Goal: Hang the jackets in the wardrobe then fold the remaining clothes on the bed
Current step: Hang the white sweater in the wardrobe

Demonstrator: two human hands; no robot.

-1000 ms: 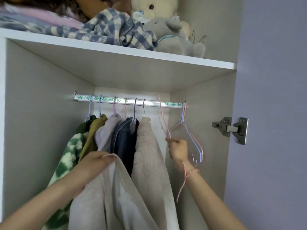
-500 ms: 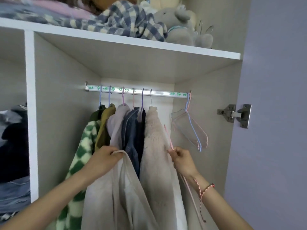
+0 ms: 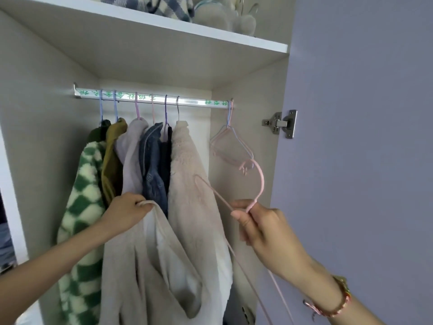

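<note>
Cream jacket (image 3: 150,266) at lower centre of frame, bunched at the collar in the curled fingers of the left hand (image 3: 126,213), hanging open and loose in front of the row already on the rail (image 3: 194,102). Not yet on a hanger. Pink hanger (image 3: 262,181) at centre right, pinched just below its hook between thumb and fingers of the right hand (image 3: 262,227), hook uppermost, one shoulder wire slanting toward the jacket, the rest trailing down past the wrist. Changed within the past second: pink hanger lifted clear of the rail's right end, formerly hooked there beside the spare hangers (image 3: 228,116), now lowered almost level with the jacket collar; left hand's grip on the collar unchanged. Meaning for the task: hanger fetched, threading into the jacket's shoulders seemingly next, then back up to the gap on the rail between fleecy cream coat (image 3: 189,184) and the spares. Behind, left to right: green-checked fleece (image 3: 79,188), mustard top (image 3: 112,160), pale lilac jacket (image 3: 131,156), denim jacket (image 3: 152,165), dark garment (image 3: 166,156), all hung. Along the top edge: shelf (image 3: 164,26) with checked blanket (image 3: 150,3) and soft toys (image 3: 225,17). Right side: lilac door (image 3: 363,137), open, with metal hinge (image 3: 280,123). Braided bracelet (image 3: 339,301) on the right wrist, lower right. Bed and remaining clothes out of view; folding apparently still ahead.
</note>
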